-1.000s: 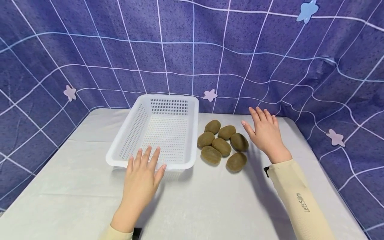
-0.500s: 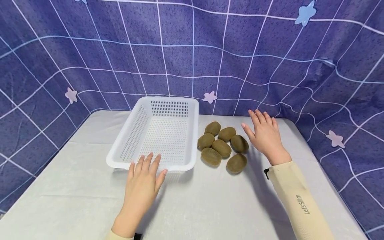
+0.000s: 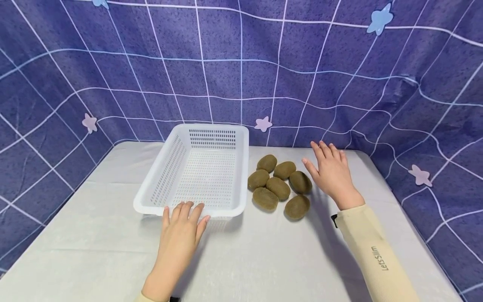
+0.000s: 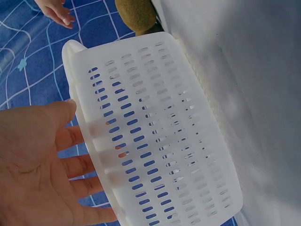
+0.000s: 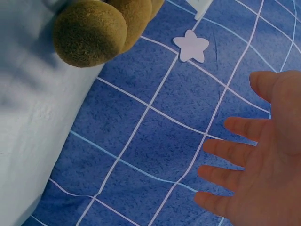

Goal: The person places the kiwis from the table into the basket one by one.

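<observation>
A white perforated plastic basket [image 3: 209,167] stands on the table at centre left in the head view. My left hand [image 3: 179,235] is at its near rim, with fingers spread and their tips just over the edge. In the left wrist view, parts of the fingers of the left hand [image 4: 51,169] show through slots in the basket wall [image 4: 155,141], and the thumb is close to the rim. Right of the basket lie several brown kiwis [image 3: 278,188]. My right hand [image 3: 333,176] hovers to their right, fingers extended, holding nothing. A kiwi [image 5: 89,34] appears in the right wrist view.
A pale cloth covers the table [image 3: 241,268]. Behind and at both sides hangs a purple-blue curtain [image 3: 226,75] with grid lines and star shapes. The back edge of the table lies close to this curtain.
My left hand has lowered and drawn back slightly, its fingertips now bending down at the near rim. The right hand stays nearly still, and the kiwis and basket have not moved.
</observation>
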Motion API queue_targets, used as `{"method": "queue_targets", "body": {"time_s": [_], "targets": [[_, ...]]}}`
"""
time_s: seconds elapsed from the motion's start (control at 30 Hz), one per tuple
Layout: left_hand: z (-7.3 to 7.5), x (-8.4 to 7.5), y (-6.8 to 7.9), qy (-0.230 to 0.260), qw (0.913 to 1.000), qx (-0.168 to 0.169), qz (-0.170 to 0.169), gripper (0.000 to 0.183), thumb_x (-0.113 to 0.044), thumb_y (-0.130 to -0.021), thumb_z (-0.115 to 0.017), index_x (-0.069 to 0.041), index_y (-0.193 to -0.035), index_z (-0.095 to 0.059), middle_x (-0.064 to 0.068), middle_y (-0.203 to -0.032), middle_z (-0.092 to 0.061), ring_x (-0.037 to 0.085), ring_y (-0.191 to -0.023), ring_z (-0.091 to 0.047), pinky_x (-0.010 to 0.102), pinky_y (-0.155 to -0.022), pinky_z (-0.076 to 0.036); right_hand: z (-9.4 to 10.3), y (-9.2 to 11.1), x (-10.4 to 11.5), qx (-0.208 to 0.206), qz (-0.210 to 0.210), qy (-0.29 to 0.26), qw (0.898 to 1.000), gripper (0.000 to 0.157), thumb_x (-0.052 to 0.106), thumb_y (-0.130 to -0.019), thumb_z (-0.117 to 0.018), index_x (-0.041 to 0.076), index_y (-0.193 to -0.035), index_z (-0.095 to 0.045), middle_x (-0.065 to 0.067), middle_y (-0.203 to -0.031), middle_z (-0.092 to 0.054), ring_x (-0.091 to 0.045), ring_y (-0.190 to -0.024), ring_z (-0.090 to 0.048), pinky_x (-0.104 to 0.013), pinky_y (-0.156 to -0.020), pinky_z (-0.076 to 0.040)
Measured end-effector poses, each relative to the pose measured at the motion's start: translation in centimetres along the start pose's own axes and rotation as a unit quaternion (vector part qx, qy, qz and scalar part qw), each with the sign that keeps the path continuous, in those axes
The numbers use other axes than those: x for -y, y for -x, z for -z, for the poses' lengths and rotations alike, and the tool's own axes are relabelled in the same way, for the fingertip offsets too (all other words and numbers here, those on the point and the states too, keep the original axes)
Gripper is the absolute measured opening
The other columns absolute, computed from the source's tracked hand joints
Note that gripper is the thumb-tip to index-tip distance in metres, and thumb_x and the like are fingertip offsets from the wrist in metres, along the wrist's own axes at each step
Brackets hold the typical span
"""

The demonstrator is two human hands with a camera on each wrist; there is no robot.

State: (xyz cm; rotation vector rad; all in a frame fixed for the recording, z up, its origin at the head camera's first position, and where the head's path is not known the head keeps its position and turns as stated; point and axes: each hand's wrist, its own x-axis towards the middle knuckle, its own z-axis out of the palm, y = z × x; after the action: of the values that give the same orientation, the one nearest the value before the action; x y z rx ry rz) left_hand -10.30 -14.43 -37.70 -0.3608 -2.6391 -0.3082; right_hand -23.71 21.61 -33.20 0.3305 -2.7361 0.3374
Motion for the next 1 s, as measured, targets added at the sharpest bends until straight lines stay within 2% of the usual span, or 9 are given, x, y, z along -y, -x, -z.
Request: {"method": "queue_targets", "body": {"time_s": [0.2,0.47,0.73,1.0], "targets": [[-0.2,0.0,0.1,0.013,0.9999,-0.002,0.001,0.036,-0.025,-0.095,-0.061,0.0,-0.12,-0.06,0.023,-0.116,-0.058,0.044,-0.119,-0.049,0.072,-0.1,-0.026,-0.2,0.3,-0.1,0.001,0.0,0.001,1.0,0.06,0.04,-0.101,-0.046,0.001,-0.145,-0.036,-0.028,-0.146,-0.036,-0.05,-0.135,-0.026,-0.064,-0.108,-0.017],[-0.1,-0.3,0.1,0.024,0.9997,0.0,0.007,0.036,-0.024,-0.094,-0.062,0.0,-0.12,-0.06,0.024,-0.116,-0.058,0.045,-0.119,-0.048,0.073,-0.1,-0.025,-0.4,0.9,-0.4,0.026,-0.005,-0.006,1.0,0.061,0.041,-0.102,-0.044,0.003,-0.148,-0.033,-0.026,-0.149,-0.033,-0.049,-0.137,-0.024,-0.064,-0.109,-0.016],[0.1,-0.3,0.1,0.029,0.9992,0.018,0.021,0.036,-0.025,-0.095,-0.062,-0.001,-0.122,-0.06,0.023,-0.118,-0.058,0.045,-0.121,-0.046,0.073,-0.101,-0.023,-0.7,1.4,-0.4,0.021,0.003,-0.02,1.0,0.06,0.039,-0.101,-0.046,0.0,-0.145,-0.036,-0.027,-0.145,-0.039,-0.049,-0.133,-0.031,-0.063,-0.107,-0.021],[0.1,-0.3,0.0,0.033,0.9988,0.025,0.025,0.036,-0.026,-0.095,-0.061,-0.001,-0.121,-0.06,0.023,-0.119,-0.058,0.045,-0.122,-0.046,0.073,-0.101,-0.022,-0.6,2.0,-0.3,0.039,0.004,-0.05,0.998,0.056,0.035,-0.102,-0.046,-0.004,-0.142,-0.039,-0.029,-0.141,-0.042,-0.048,-0.131,-0.035,-0.061,-0.108,-0.024]]}}
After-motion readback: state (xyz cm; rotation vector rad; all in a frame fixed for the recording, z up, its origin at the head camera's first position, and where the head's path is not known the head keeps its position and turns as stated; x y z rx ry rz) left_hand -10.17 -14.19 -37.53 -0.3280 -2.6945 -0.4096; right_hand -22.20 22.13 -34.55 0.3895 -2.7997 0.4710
